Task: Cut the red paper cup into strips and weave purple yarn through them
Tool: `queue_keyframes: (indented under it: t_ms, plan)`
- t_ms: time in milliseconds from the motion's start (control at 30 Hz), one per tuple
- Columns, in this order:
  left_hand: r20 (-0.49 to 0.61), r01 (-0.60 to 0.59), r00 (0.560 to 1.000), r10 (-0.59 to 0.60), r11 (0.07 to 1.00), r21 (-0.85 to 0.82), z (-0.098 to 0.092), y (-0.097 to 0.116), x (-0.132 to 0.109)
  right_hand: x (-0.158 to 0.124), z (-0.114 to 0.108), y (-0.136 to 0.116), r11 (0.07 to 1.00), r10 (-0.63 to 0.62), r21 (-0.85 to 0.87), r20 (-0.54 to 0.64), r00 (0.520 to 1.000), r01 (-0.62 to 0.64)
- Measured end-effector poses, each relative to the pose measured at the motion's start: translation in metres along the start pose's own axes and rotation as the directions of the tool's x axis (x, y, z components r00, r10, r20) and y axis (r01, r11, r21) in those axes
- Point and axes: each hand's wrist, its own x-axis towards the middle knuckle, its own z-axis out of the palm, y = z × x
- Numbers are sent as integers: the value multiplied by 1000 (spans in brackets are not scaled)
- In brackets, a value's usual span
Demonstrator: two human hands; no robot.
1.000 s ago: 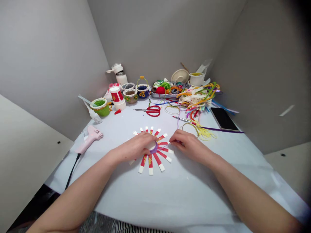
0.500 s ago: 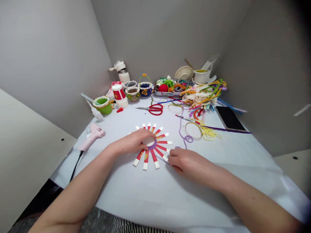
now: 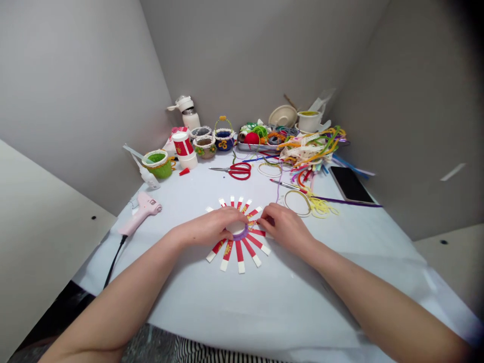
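Observation:
A paper cup cut into red and white strips [image 3: 242, 249] lies fanned out flat on the white table [image 3: 264, 312]. Purple cord [image 3: 242, 235] circles its round base. My left hand [image 3: 212, 228] rests on the base from the left, fingers curled over it and holding it down. My right hand [image 3: 283, 228] is at the right side of the fan, fingers pinched together on the purple cord among the strips. A loose purple strand runs from there toward the back of the table.
A pink glue gun [image 3: 141, 212] lies at the left with its black cable. Red scissors [image 3: 236, 171], a red and white cup [image 3: 184, 149], small decorated baskets [image 3: 224, 136], a tray of yarn [image 3: 260, 138], piled cords [image 3: 310, 151] and a phone [image 3: 350, 185] fill the back.
My right hand drew toward me and to the right of the fan half a second ago, then returned to the strips beside the base. My left hand stayed on the base.

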Motion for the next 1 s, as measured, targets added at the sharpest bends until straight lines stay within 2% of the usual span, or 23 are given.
queue_keyframes:
  t_ms: [267, 400, 500, 567, 667, 800, 867, 1000]
  plan:
    - [-87, -61, 994, 66, 996, 64, 8, 8, -1, 2, 9, 3, 999, 38, 25, -24, 999, -38]
    - [-217, 38, 976, -16, 994, 100, 16, 13, 0, 3, 8, 1, 998, 55, 26, -27, 998, -54]
    - [-318, 155, 941, -116, 983, 99, 22, 16, 3, 3, 7, 0, 998, 61, 26, -25, 998, -60]
    - [-347, 222, 921, -180, 971, 87, 25, 16, 6, 3, 6, 1, 998, 57, 28, -25, 998, -56]
    - [-325, 249, 922, -211, 965, 79, 22, 13, 7, 2, 3, 5, 998, 19, 66, -11, 1000, -18]
    - [-275, 224, 941, -196, 971, 77, 11, 2, 4, -4, -8, 10, 982, -136, 136, 11, 991, 134]
    - [-242, 205, 954, -179, 975, 84, 5, -4, 3, -9, -15, 8, 969, -217, 133, 43, 975, 210]
    - [-190, 182, 968, -161, 979, 94, -2, -12, 2, -20, -29, -2, 930, -358, 157, 183, 916, 332]
